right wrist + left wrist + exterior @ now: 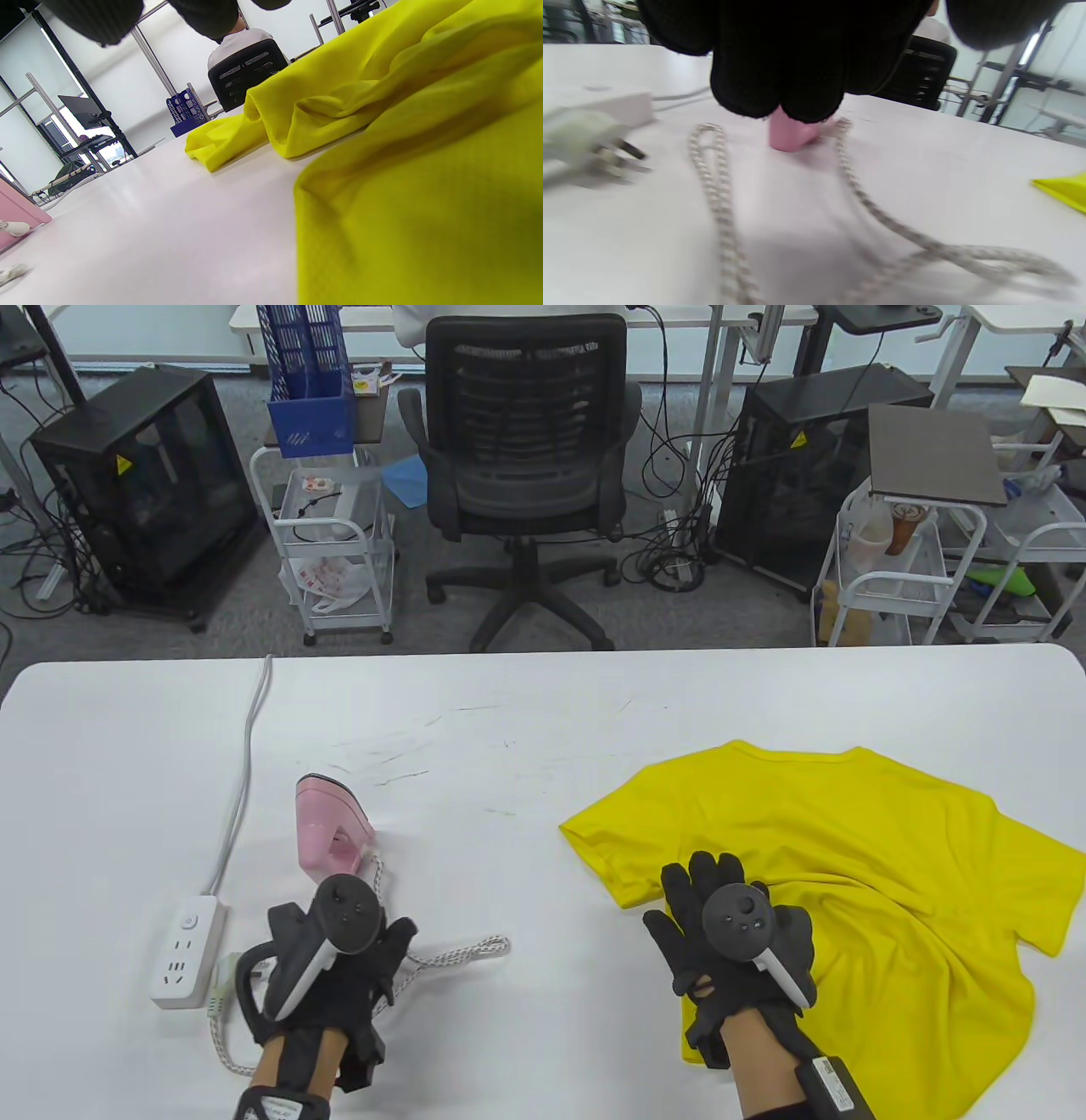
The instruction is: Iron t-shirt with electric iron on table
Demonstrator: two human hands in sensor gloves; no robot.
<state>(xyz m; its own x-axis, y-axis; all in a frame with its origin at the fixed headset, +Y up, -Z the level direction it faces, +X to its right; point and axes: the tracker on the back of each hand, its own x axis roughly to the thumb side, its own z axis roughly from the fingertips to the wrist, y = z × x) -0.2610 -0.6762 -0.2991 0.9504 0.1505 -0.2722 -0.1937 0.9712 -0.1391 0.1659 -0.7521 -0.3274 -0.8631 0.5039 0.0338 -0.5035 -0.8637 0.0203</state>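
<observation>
White tabletop (543, 712) spans the foreground; behind it we record an office floor with a black mesh chair (524, 466), two black cabinets and wire trolleys.

We find the yellow t-shirt (857, 848) lying on the right half of the table, rumpled, with folds running across its lower part and one sleeve pointing toward the table's middle. The right hand (734, 946) rests on the shirt's near left portion, fingers extended and spread flat over the fabric. From the right wrist view we see raised folds of the cloth close to the camera and only the fingertips at the top edge.

We find the pink electric iron (331, 827) left of centre, well apart from the shirt, standing with its nose pointing away from the person. Its braided cord (462, 950) loops across the table near the left hand, and its plug (577, 140) lies unplugged just beside the white power strip (188, 952), whose own cable (242, 780) runs to the far edge.

The left hand (327, 976) sits just behind the iron. In the left wrist view its fingers (780, 80) hang down in front of the pink body; we cannot tell whether they touch or grip it, nor how far the hand is open.
</observation>
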